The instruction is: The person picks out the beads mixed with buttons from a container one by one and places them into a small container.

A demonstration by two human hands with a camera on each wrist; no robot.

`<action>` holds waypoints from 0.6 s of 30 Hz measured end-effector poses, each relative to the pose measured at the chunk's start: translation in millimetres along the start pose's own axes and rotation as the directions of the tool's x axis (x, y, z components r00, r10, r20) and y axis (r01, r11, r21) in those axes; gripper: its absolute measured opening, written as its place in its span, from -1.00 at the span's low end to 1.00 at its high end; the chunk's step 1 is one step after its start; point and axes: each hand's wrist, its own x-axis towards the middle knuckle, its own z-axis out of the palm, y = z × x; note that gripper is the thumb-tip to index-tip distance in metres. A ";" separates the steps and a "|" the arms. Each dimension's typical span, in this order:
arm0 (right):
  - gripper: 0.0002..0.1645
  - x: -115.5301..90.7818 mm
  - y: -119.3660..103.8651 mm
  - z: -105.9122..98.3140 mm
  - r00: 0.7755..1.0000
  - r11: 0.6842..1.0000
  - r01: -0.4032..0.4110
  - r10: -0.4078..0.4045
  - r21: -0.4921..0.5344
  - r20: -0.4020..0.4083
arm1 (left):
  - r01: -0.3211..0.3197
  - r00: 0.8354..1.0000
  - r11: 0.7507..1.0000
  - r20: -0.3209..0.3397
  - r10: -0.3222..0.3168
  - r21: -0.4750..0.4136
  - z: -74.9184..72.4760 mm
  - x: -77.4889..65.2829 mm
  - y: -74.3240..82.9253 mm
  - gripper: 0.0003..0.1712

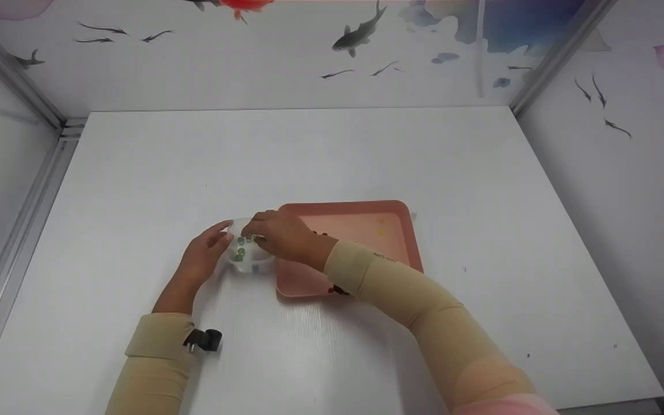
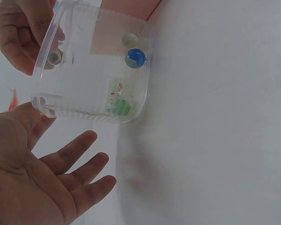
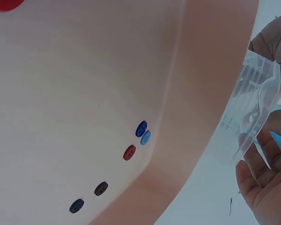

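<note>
A clear plastic container [image 1: 250,266] stands at the left edge of a pink tray [image 1: 350,211]. My left hand [image 1: 200,256] holds its rim at the left with thumb and index finger; the other fingers [image 2: 79,173] spread straight beside it. From the right, my right hand [image 1: 283,235] reaches over the rim. In the left wrist view, its fingertips pinch a yellowish-brown marble [image 2: 55,58], seen through the wall. Inside the container lie a blue marble [image 2: 135,58], a pale marble [image 2: 130,40] and a green marble [image 2: 122,107]. The right forearm hides part of the tray.
On the tray lie several buttons, among them a dark blue button [image 3: 141,129], a red button [image 3: 129,153] and a light blue button [image 3: 145,138]. Small yellow pieces [image 1: 381,227] show near its right side. Printed panels [image 1: 286,75] border the white table [image 1: 153,155].
</note>
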 end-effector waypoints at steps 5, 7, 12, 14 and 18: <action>-0.67 0.6 -0.9 0.2 1.000 0.999 0.017 -0.017 -0.034 0.002 | 0.001 1.000 1.000 0.000 -0.001 -0.015 0.4 0.5 -0.8 -0.39; -0.67 0.8 -1.1 0.4 1.000 0.999 0.024 -0.024 -0.049 0.003 | 0.003 1.000 1.000 0.000 -0.003 -0.020 0.5 0.6 -0.7 -0.39; -0.68 1.4 -1.9 1.1 0.999 0.996 0.027 -0.026 -0.087 0.018 | 0.011 1.000 1.000 -0.001 -0.011 -0.012 0.4 0.4 -0.4 -0.39; -0.68 1.2 -2.5 1.1 0.999 0.995 0.029 -0.027 -0.098 0.022 | 0.012 1.000 1.000 -0.002 -0.012 -0.003 0.4 0.5 -0.2 -0.38; -0.69 0.5 -3.0 1.3 0.999 0.992 0.053 -0.053 -0.117 0.010 | 0.012 1.000 1.000 -0.001 -0.012 0.010 0.5 1.0 0.1 -0.36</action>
